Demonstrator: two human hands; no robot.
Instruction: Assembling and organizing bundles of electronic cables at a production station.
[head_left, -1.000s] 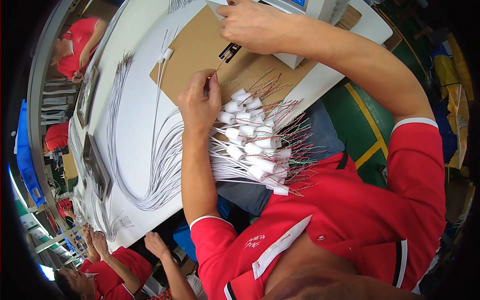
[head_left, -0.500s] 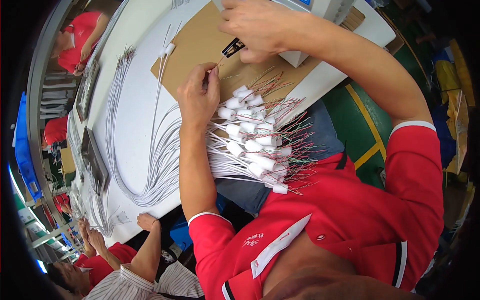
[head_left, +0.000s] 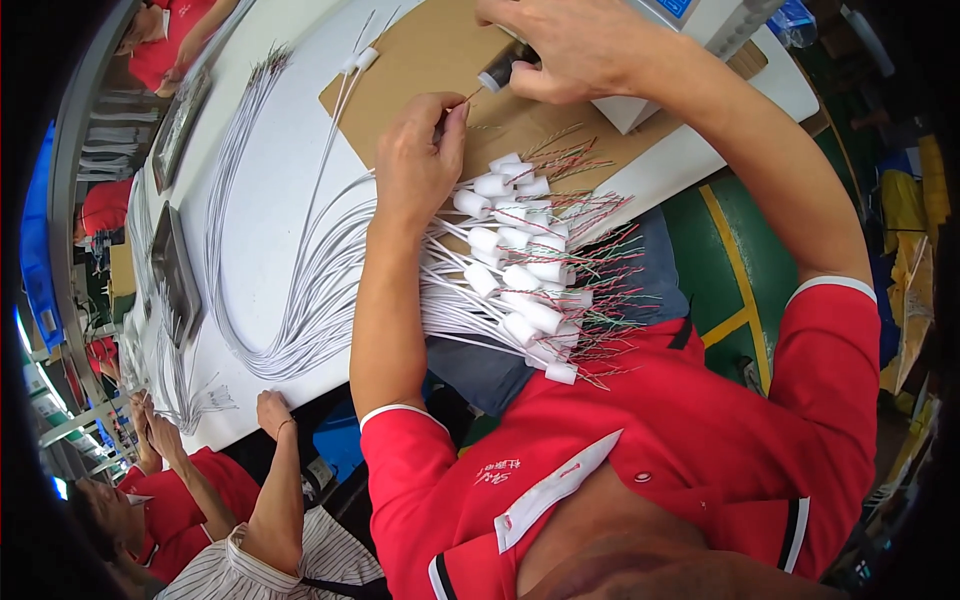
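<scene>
My left hand (head_left: 420, 150) is closed in a pinch on a thin wire (head_left: 474, 95) above the brown board. The wire runs from my fingertips to the end of a dark cylindrical tool (head_left: 497, 72), which is blurred. My right hand (head_left: 575, 50) curls around this tool; part of its grip is hidden. Below my left wrist lies a bundle of white cables (head_left: 330, 290). White cylindrical sleeves (head_left: 535, 270) sit near the cable ends, with red, green and white twisted wires (head_left: 605, 270) sticking out toward my body.
A pale machine (head_left: 640, 100) with a blue display stands beyond my right wrist. The brown board (head_left: 400, 75) lies on the white table (head_left: 270, 180). Grey trays (head_left: 178, 275) and more cables are at the left. Co-workers (head_left: 190, 500) sit along the table's left side.
The tool's slotted dark end was sharp before and is now blurred. Hands, cables and table have all shifted slightly within the view; my left hand still pinches the wire.
</scene>
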